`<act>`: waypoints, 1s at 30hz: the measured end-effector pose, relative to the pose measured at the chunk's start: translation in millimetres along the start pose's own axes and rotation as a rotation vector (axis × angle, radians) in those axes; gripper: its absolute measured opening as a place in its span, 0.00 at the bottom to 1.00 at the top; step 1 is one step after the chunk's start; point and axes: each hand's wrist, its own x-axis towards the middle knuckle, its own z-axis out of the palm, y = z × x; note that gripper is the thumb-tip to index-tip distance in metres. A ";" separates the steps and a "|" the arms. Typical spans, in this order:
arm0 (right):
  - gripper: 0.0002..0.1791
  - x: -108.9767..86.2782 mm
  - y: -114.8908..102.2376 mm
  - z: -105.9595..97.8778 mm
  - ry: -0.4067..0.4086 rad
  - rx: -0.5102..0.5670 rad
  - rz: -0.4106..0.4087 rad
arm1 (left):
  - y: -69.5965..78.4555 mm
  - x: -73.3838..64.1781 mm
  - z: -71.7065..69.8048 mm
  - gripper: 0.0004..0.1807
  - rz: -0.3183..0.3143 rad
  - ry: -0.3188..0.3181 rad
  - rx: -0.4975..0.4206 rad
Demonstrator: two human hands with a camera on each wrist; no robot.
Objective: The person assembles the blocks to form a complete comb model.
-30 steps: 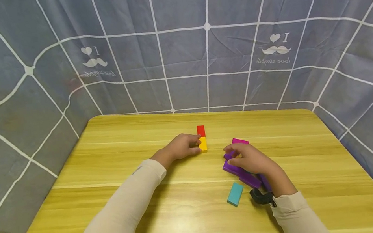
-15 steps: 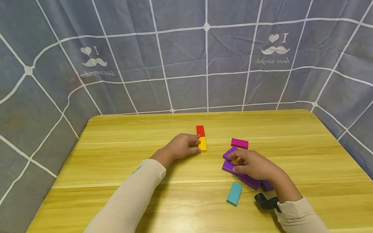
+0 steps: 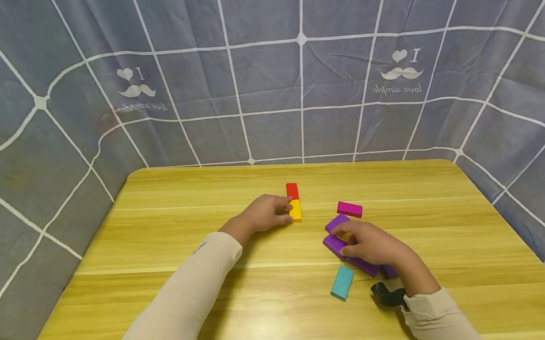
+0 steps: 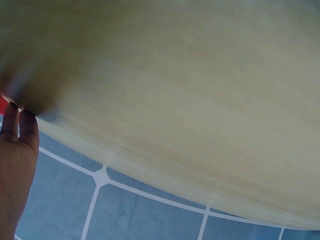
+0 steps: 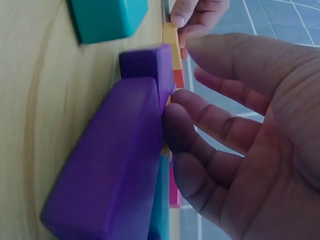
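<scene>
Yellow block [image 3: 296, 211] against the fingertips [image 3: 287, 199] of the left hand [image 3: 266, 213]

You have a yellow wood-grain table [image 3: 270, 339], its far corners rounded and its grain running across from side to side. Behind the table, and along its left and right sides, you see a grey-blue curtain [image 3: 267, 78] with white grid lines, some of whose crossings carry small white diamonds. Beyond the table's far edge, toward its left, you find a white moustache print [image 3: 137, 91] on the fabric; toward its right, you find a matching moustache print [image 3: 401, 74]. Above each you see a heart and an "I"; below, mirrored lettering [image 3: 397, 88] reads "love simple".
</scene>
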 end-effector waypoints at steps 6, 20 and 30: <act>0.26 2.9 -0.8 2.6 -0.001 -0.023 -0.058 | -1.6 0.2 0.4 0.20 0.006 0.003 0.002; 0.28 10.2 -2.6 9.7 0.013 0.019 -0.079 | -2.0 1.1 1.4 0.20 0.001 0.011 -0.010; 0.30 11.4 -9.6 13.2 0.014 0.015 -0.060 | -3.1 1.3 1.0 0.19 0.007 0.013 0.001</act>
